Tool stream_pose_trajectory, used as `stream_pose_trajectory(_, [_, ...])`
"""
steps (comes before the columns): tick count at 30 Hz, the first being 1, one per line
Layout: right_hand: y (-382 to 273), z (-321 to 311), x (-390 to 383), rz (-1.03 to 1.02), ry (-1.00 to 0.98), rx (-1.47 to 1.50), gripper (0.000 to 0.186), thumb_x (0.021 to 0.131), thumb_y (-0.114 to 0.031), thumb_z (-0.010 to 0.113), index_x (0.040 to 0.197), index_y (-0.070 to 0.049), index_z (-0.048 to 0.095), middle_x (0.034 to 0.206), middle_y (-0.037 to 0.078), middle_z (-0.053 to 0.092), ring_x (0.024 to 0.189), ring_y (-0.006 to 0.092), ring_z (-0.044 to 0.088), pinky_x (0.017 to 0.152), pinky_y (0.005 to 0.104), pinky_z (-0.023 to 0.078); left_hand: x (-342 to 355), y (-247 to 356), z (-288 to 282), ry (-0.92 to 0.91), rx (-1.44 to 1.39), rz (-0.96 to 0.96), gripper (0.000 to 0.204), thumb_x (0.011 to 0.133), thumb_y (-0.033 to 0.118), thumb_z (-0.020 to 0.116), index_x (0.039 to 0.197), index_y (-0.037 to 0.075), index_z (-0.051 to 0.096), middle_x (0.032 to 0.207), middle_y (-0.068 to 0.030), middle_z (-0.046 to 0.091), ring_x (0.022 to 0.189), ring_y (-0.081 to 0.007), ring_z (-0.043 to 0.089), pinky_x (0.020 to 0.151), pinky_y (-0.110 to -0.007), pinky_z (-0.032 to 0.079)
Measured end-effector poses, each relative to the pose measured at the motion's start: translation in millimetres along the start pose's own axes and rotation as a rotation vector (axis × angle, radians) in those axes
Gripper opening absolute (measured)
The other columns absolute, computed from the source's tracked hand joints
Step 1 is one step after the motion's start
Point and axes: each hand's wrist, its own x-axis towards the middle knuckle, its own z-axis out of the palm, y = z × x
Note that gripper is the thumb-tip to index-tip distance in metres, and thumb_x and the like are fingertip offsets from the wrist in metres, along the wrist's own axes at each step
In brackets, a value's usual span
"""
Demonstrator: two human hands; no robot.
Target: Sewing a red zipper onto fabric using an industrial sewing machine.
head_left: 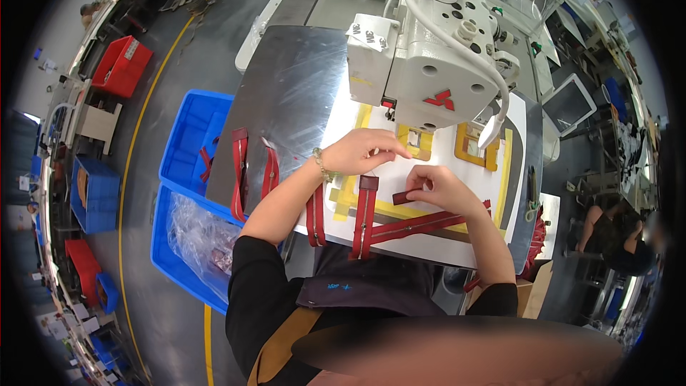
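Note:
My left hand (364,151) reaches over the white work plate (382,184), its index finger stretched toward a small yellow-framed template (414,144) under the sewing machine head. Nothing shows in it. Between the fingertips of my right hand (444,189) is a dark red tab (404,198), pinched low over the plate. Whether the tab is joined to a zipper is hidden. Nearest my hands, a red zipper (363,214) with a dark red end tab hangs over the front edge. Another red zipper (414,225) lies slantwise below my right hand.
The white sewing machine (443,57) stands ahead, with a second yellow-framed template (475,146) at right. More red zippers (239,171) drape over the metal table (286,71) at left. Blue bins (187,136) sit beside it, one with clear plastic bags. Scissors (532,207) lie at the right edge.

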Motion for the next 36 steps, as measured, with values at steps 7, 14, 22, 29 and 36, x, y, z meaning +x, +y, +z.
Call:
stream_pose_trajectory(7, [18.3, 0.7, 27.7, -0.141, -0.003, 0.878, 0.012, 0.082, -0.003, 0.068, 0.089, -0.003, 0.059, 0.085, 0.004, 0.064, 0.079, 0.0119, 0.063, 0.072, 0.0234, 0.05, -1.1, -0.3, 4.3, -0.211, -0.259, 0.122, 0.03, 0.08, 0.0, 0.064, 0.107, 0.013, 0.07, 0.084, -0.0033, 0.064, 0.074, -0.0167, 0.06, 0.07, -0.027, 0.049])
stream_pose_trajectory(14, [35.6, 12.9, 40.7, -0.027, 0.022, 1.159, 0.015, 0.092, -0.02, 0.061, 0.094, -0.006, 0.056, 0.083, 0.005, 0.062, 0.069, 0.0119, 0.059, 0.056, 0.0214, 0.042, -0.7, -5.5, 3.3, 0.113, -0.019, 0.184, 0.025, 0.076, -0.002, 0.066, 0.098, 0.009, 0.072, 0.079, -0.0046, 0.067, 0.075, -0.0204, 0.062, 0.068, -0.031, 0.049])
stream_pose_trajectory(22, [24.3, 13.0, 33.7, -0.023, 0.15, 1.04, 0.014, 0.092, -0.018, 0.061, 0.091, -0.005, 0.056, 0.077, 0.004, 0.062, 0.059, 0.0079, 0.056, 0.051, 0.0182, 0.04, 0.8, -16.9, 9.3, 0.098, 0.084, 0.256, 0.018, 0.078, 0.005, 0.067, 0.094, 0.011, 0.072, 0.076, -0.0026, 0.065, 0.073, -0.0203, 0.059, 0.067, -0.032, 0.048])
stream_pose_trajectory(29, [26.0, 19.7, 34.2, -0.084, 0.463, 0.66, 0.006, 0.092, -0.005, 0.058, 0.092, -0.001, 0.053, 0.077, 0.004, 0.061, 0.059, 0.0056, 0.052, 0.054, 0.0198, 0.043, 3.7, -21.0, 9.9, 0.042, 0.017, 0.126, 0.016, 0.078, 0.007, 0.069, 0.094, 0.007, 0.071, 0.084, -0.0046, 0.063, 0.08, -0.019, 0.058, 0.072, -0.03, 0.048])
stream_pose_trajectory(36, [25.2, 32.3, 37.0, -0.149, 0.58, 0.573, 0.005, 0.09, 0.0, 0.059, 0.09, 0.001, 0.055, 0.076, 0.003, 0.06, 0.062, 0.006, 0.053, 0.055, 0.02, 0.044, 2.4, -22.6, 19.9, 0.176, -0.115, -0.005, 0.013, 0.077, 0.012, 0.074, 0.087, 0.006, 0.071, 0.09, -0.0039, 0.062, 0.081, -0.0155, 0.06, 0.072, -0.027, 0.049])
